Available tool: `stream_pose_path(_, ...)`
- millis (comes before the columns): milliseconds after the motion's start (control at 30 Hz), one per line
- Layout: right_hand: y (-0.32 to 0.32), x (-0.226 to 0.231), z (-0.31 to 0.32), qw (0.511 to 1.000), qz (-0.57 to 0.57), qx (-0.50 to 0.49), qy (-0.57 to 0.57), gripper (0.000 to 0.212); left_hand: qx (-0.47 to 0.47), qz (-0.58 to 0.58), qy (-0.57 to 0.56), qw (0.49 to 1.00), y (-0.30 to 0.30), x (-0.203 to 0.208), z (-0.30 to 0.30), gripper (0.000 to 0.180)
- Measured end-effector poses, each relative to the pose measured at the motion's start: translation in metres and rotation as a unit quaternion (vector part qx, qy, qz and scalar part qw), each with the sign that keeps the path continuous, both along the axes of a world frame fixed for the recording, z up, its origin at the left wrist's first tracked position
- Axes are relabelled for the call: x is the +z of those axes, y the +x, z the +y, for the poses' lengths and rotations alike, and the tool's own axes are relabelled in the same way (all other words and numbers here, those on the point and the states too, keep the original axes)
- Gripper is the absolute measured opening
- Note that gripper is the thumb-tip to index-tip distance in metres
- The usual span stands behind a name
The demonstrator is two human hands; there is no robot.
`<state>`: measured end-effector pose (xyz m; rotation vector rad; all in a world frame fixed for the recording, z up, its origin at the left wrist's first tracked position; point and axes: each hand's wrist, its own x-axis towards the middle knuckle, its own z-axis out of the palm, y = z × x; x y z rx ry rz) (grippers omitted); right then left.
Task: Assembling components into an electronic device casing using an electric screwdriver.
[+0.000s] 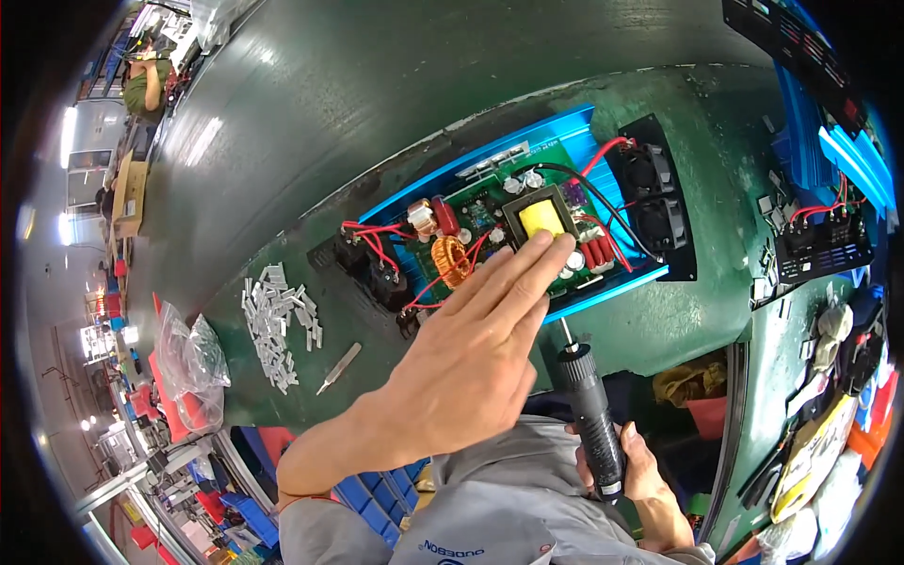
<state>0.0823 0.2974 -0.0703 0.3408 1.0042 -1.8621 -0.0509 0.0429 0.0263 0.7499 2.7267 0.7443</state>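
Note:
A blue metal housing (617,288) lies on the green bench with a green circuit board (490,200) inside it. My left hand (466,372) reaches over its near side, fingers stretched out, the tips at a yellow-wrapped transformer (541,218). A copper coil (450,262) shows just left of those fingers; the palm hides part of the board and near wall. My right hand (645,471) is wrapped round a black electric screwdriver (593,410). Its bit points up at the housing's near wall; whether it touches a screw, I cannot tell. A black fan panel (652,193) joins by wires on the right.
Small silver metal pieces (273,325) lie heaped at left, near a thin metal tool (339,367) and a clear plastic bag (193,367). More blue housings (805,132) and a wired black panel (824,247) stand at right. Another person (149,89) is far left.

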Motion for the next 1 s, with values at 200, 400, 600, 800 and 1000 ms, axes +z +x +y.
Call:
stream_pose_path(200, 0.011, -0.019, -0.002, 0.981, -0.112, -0.046, -0.154, 0.095, -0.034, 0.058, -0.002, 0.998, 0.007, -0.021, -0.008, 0.047)
stream_pose_path(400, 0.022, -0.034, 0.003, 0.94, -0.218, -0.11, -0.238, 0.094, -0.033, 0.105, 0.069, 0.992, 0.006, -0.033, -0.011, 0.045)
stream_pose_path(600, -0.005, 0.001, -0.008, 0.987, 0.104, -0.034, 0.115, 0.086, 0.036, 0.227, 0.018, 0.973, -0.004, -0.043, -0.018, 0.024)
stream_pose_path(800, -0.019, 0.029, 0.025, 0.934, 0.247, -0.067, 0.247, 0.065, 0.179, 0.46, 0.007, 0.87, -0.125, -0.071, -0.045, 0.03)
stream_pose_path(1000, -0.056, 0.077, 0.025, 0.8, 0.299, -0.01, 0.52, 0.059, 0.237, 0.413, 0.16, 0.865, -0.133, -0.055, -0.035, 0.033)
